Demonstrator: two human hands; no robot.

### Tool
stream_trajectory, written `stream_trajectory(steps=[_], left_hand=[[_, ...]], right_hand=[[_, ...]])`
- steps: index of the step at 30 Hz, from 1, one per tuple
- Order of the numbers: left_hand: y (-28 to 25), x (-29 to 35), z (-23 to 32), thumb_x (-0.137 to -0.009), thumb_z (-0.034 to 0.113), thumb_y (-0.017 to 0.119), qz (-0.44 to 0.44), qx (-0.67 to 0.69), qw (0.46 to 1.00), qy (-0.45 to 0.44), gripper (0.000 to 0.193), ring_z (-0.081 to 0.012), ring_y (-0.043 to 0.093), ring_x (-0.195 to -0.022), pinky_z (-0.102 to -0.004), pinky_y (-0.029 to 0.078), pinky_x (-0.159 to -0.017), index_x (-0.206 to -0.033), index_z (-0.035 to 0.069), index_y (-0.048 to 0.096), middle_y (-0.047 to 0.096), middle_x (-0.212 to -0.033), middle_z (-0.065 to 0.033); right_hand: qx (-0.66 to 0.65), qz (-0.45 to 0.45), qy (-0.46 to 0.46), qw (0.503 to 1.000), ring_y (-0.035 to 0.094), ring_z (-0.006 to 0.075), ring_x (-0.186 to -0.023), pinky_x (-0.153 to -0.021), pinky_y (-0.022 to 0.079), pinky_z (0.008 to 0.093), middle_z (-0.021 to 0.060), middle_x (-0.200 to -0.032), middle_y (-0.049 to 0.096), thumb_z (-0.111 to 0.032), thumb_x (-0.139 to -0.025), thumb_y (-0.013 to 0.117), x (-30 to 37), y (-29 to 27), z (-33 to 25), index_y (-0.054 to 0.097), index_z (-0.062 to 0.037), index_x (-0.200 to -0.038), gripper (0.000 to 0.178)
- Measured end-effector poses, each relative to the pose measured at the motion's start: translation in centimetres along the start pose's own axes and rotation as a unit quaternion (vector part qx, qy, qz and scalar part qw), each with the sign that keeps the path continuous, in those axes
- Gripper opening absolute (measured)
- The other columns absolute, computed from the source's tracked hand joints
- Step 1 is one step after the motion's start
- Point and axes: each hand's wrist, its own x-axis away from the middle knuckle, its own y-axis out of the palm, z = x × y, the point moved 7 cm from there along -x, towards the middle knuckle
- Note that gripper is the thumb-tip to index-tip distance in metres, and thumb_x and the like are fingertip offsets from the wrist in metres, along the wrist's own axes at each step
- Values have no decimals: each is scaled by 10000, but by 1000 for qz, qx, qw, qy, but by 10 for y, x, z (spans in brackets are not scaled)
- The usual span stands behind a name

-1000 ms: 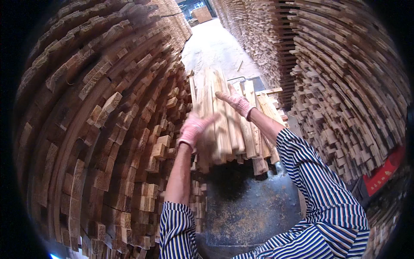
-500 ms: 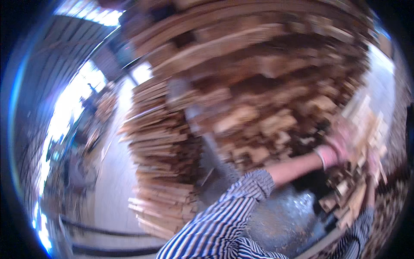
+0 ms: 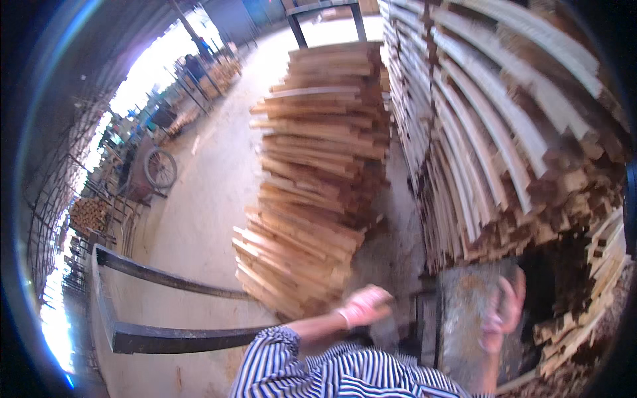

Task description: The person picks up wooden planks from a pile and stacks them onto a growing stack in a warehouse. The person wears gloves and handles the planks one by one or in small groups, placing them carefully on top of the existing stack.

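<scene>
My left hand (image 3: 366, 306), in a pinkish-white glove, is over the near end of a long stack of sawn wood strips (image 3: 312, 172). It is blurred, and I cannot make out whether its fingers are closed. My right hand (image 3: 506, 306), gloved alike, hangs above a grey, scuffed metal surface (image 3: 464, 292). Its fingers stretch away from me with a gap beside them, and nothing shows in them. To its right, short wood pieces (image 3: 564, 335) lie piled, apart from the hand.
A tall stack of long wooden strips (image 3: 478, 146) rises on the right. Black metal bars (image 3: 192, 339) of a frame stand at near left. Farther left are a spoked wheel (image 3: 160, 167) and a bundle of round-ended wood (image 3: 90, 215). A dark-legged table (image 3: 325, 8) stands at the back.
The view has swung to the right-hand piles' left, bringing the long stack to the middle. Both hands have come away from the wood pieces at the right; the left hand moved farther left.
</scene>
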Motion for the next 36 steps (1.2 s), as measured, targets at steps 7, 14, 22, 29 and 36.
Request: stream_trajectory(steps=[7,14,22,29,36], left_hand=[[9,120,-261,-813,516,656,29,111,903,-414,670,-375,594,-1152,-416,477,-955,-1251,12,596,640,-1190,-247],[-19,92,-321,-868,445,674,139,292,872,-366,631,-328,565,-1224,-376,442,-1013,-1311,8,566,604,-1305,-201],[-204,-45,-332,-933,149,680,310,489,780,-236,427,-178,568,-1152,-291,434,-1025,-1298,-34,556,620,-1242,-119],[-369,-201,-373,-952,322,654,373,524,752,-144,413,-111,592,-860,-279,519,-758,-1278,81,576,633,-1001,1],[-449,-323,-406,-906,404,700,412,706,561,-131,553,-305,461,-1247,-499,398,-1053,-1334,122,491,454,-1284,-84]], right_hand=[[-161,-252,89,950,631,270,-1113,-967,504,356,134,-1187,662,-95,-849,709,46,233,-96,714,-90,-1013,164],[-252,-425,148,857,640,225,-1053,-897,524,316,115,-1215,638,-132,-865,704,34,359,-115,713,-58,-1020,172],[-126,-283,201,929,647,304,-1029,-935,503,364,159,-1182,663,-332,-921,653,-119,514,11,657,-24,-1164,392],[-47,-206,239,948,522,361,-1264,-1058,422,397,200,-1390,529,-544,-894,587,-308,664,94,475,-41,-1402,724],[-241,-172,257,920,516,344,-1279,-1054,399,388,208,-1374,551,-595,-894,578,-459,737,47,498,-10,-1372,760]])
